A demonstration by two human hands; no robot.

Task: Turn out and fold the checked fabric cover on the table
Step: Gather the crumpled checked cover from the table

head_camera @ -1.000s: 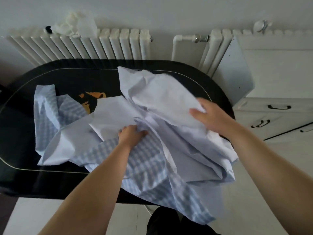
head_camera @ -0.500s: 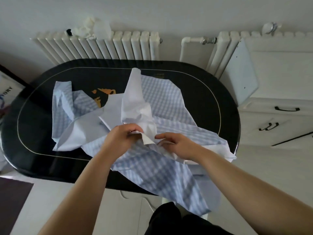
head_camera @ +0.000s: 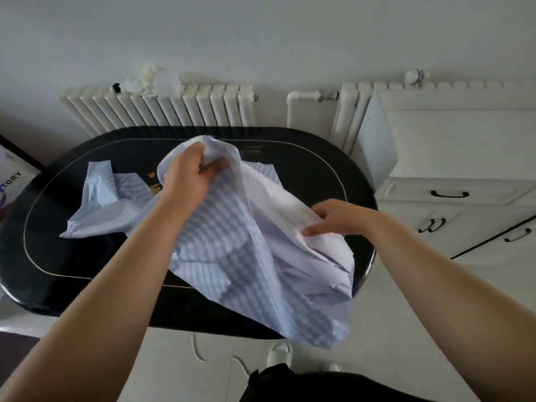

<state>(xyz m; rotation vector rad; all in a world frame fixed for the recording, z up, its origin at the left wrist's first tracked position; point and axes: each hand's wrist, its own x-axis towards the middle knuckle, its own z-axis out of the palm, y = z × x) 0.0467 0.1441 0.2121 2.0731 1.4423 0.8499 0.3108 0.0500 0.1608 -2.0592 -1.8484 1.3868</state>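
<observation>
On black oval worktop (head_camera: 319,169) with thin gold border line — checked fabric cover (head_camera: 232,256), crumpled, pale blue check outside and plain white lining partly showing. Left end spread flat toward worktop's left side; near end draped over front edge, hanging toward floor. Left hand (head_camera: 188,175) raised above centre, fingers curled round a bunched fold of white lining, lifting it into a peak. Right hand (head_camera: 333,219) lower, toward right side of worktop, thumb and fingers pinching a white edge of the same cover. Hands well apart, both gripping cloth. Behind worktop — white radiator (head_camera: 174,108) against wall, crumpled white cloth (head_camera: 150,82) on top. White drawer unit (head_camera: 449,198) with dark handles at right.
</observation>
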